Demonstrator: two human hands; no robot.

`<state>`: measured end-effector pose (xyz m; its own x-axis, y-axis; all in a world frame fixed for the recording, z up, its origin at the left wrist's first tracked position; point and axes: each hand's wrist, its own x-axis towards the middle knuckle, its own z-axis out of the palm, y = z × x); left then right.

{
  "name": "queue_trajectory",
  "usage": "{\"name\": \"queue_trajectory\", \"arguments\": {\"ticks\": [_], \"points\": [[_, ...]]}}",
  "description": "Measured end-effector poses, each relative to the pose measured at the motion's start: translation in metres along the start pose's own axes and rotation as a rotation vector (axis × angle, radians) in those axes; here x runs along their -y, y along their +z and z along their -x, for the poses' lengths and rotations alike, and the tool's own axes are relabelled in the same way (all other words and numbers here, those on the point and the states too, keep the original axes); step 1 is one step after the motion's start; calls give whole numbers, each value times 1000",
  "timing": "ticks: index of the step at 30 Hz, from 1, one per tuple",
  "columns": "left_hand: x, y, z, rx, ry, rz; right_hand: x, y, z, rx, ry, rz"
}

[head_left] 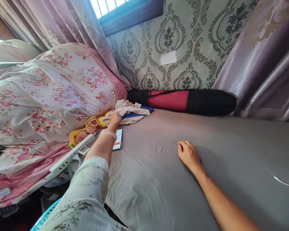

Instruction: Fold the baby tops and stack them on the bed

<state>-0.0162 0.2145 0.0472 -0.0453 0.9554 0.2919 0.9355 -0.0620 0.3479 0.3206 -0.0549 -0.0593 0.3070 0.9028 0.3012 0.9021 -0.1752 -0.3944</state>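
My left hand (115, 118) reaches across the grey bed sheet (159, 173) and is closed on the near edge of a small pile of white, patterned and blue clothes (132, 113) by the wall. A band sits on that wrist. My right hand (188, 154) rests on the sheet further right, knuckles down with the fingers curled under, holding nothing that I can see. A phone (118, 139) lies flat on the sheet just beside my left forearm.
A floral quilt (50, 96) is heaped at the left with a yellow cartoon fan (86, 131) and a white power strip (72, 155) at its foot. A black and red long bag (183, 101) lies along the wall. A thin white cable (284, 183) crosses the sheet at right.
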Motion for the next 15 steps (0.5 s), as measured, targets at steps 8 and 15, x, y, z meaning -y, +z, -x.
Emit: {"name": "queue_trajectory", "arguments": {"ticks": [8,15], "points": [[-62,-4,28,-86,225,-155,1,-2,-1,13,-7,25],[-129,0,62,-68,329,124,-2,-1,0,11,-29,20]]}}
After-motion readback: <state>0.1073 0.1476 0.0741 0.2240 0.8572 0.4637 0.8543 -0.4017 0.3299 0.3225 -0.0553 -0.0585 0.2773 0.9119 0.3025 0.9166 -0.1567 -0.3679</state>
